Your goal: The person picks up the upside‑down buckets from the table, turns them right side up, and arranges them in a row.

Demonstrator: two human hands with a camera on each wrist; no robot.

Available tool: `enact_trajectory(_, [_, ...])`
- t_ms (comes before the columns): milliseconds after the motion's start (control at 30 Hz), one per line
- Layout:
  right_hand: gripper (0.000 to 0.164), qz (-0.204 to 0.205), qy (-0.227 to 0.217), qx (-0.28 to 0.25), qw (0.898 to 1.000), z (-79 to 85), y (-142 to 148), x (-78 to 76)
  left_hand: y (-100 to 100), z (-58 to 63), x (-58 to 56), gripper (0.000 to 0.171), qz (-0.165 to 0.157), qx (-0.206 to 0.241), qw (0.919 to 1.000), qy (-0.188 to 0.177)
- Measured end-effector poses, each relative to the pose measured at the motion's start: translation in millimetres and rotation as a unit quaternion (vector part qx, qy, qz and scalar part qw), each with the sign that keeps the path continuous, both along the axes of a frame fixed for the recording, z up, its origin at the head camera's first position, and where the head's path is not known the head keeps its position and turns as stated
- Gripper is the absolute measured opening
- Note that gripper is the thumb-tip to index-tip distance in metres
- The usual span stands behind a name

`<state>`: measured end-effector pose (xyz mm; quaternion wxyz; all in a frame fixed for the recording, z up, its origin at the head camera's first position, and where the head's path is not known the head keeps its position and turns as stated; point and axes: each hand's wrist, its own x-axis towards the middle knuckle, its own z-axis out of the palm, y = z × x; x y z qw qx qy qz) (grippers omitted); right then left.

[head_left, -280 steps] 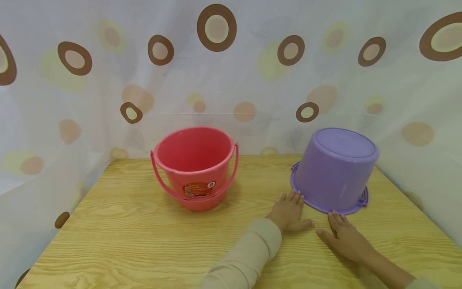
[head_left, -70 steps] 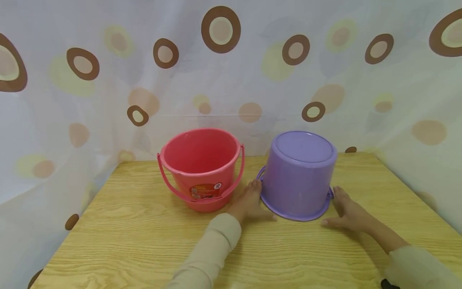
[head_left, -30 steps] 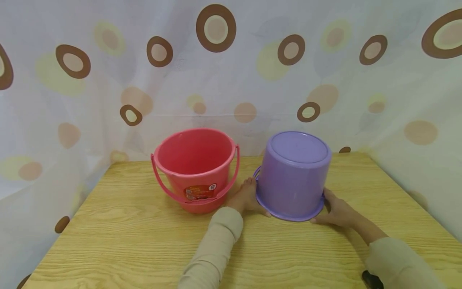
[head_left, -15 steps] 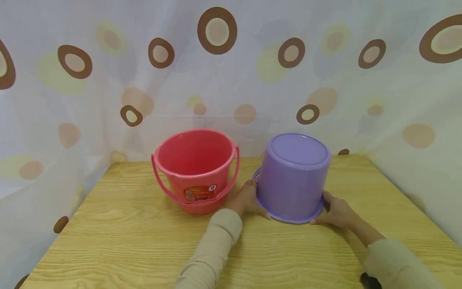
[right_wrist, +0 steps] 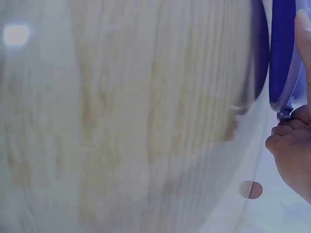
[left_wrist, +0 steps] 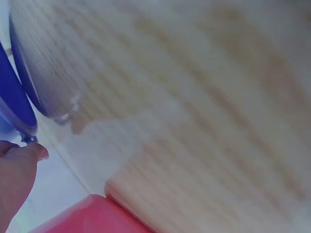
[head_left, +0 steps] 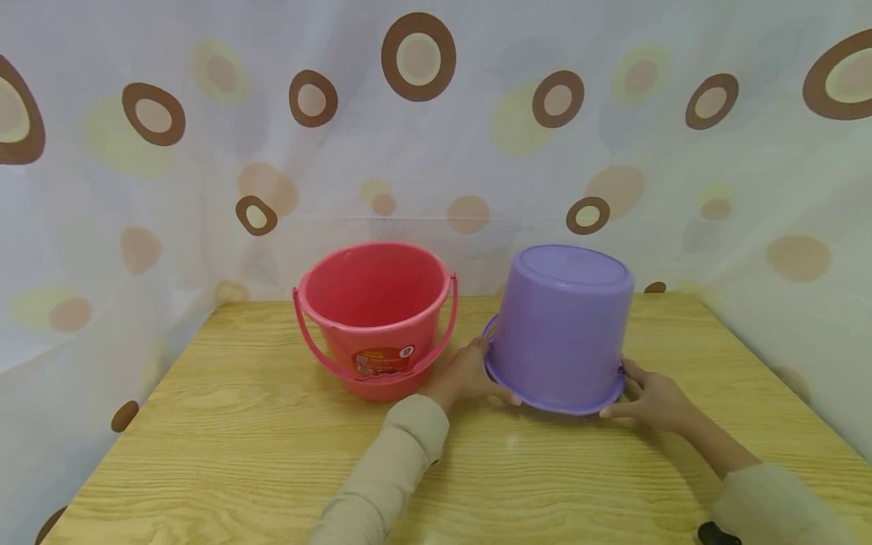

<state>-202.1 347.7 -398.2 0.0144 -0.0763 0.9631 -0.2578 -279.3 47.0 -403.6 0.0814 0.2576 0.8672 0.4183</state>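
Observation:
An upside-down purple bucket (head_left: 562,333) is in the head view, right of the middle, tilted with its base up. My left hand (head_left: 470,375) grips its rim on the left, thumb toward the front. On the other side my right hand (head_left: 650,397) holds the rim near the handle joint. Both wrist views show the bucket's rim (left_wrist: 17,97) just above its reflection in the table, a thin gap between them. Close to my left hand, a red bucket (head_left: 381,341) stands upright with its handle hanging down in front.
The wood-grain table (head_left: 272,469) carries both buckets. Behind it and at both sides hangs a white curtain (head_left: 477,174) with brown and beige ovals. A small black object (head_left: 717,534) shows at my right sleeve.
The purple bucket moved left, closer to the red one, since the oldest frame. My hands went from lying flat by its rim to gripping both sides. Just now it rises slightly.

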Motion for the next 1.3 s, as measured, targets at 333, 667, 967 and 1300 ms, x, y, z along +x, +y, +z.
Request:
enact_trajectory(333, [0.100, -0.001, 0.001, -0.042, 0.999, 9.1, 1, 12.6, -4, 3.3, 7.7, 0.109, 0.023, 0.024, 0.9989, -0.033])
enact_trajectory(667, [0.088, -0.007, 0.051, -0.051, 0.997, 13.6, 0, 18.0, -3, 10.4, 14.8, 0.107, 0.043, 0.053, 0.9958, -0.062])
enact_trajectory(967, [0.077, -0.012, 0.074, -0.068, 0.995, 13.5, 2, 18.0, 0, 14.3, 17.3, 0.102, 0.067, 0.066, 0.9940, -0.055])
enact_trajectory(1300, [0.078, -0.025, 0.087, -0.094, 0.991, 15.0, 0, 18.0, 3, 12.3, 17.8, 0.101, 0.093, 0.075, 0.9907, -0.065])
